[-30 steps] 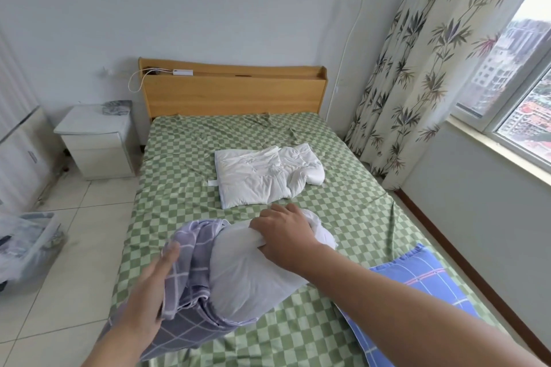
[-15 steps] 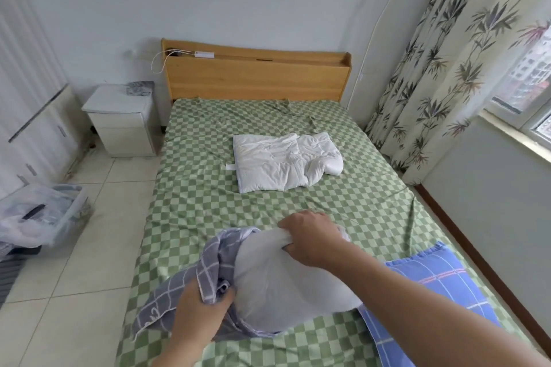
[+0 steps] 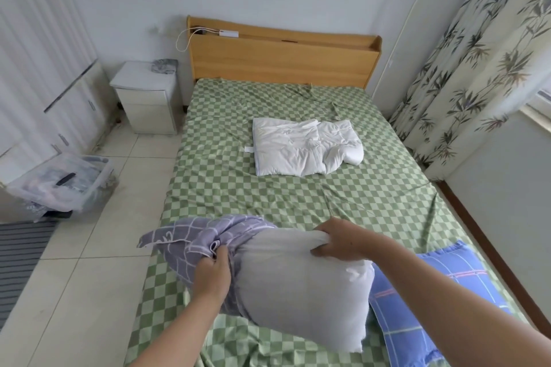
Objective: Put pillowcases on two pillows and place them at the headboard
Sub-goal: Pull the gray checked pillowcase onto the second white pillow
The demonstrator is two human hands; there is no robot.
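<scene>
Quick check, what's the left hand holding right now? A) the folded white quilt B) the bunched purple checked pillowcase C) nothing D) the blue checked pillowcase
B: the left hand grips the bunched purple checked pillowcase at the end of the white pillow, whose top edge the right hand pinches.

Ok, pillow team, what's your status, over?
Left hand grips purple pillowcase; right hand grips white pillow. Pillow mostly still outside the case. Second pillow lies bare mid-bed. Headboard end free.
</scene>
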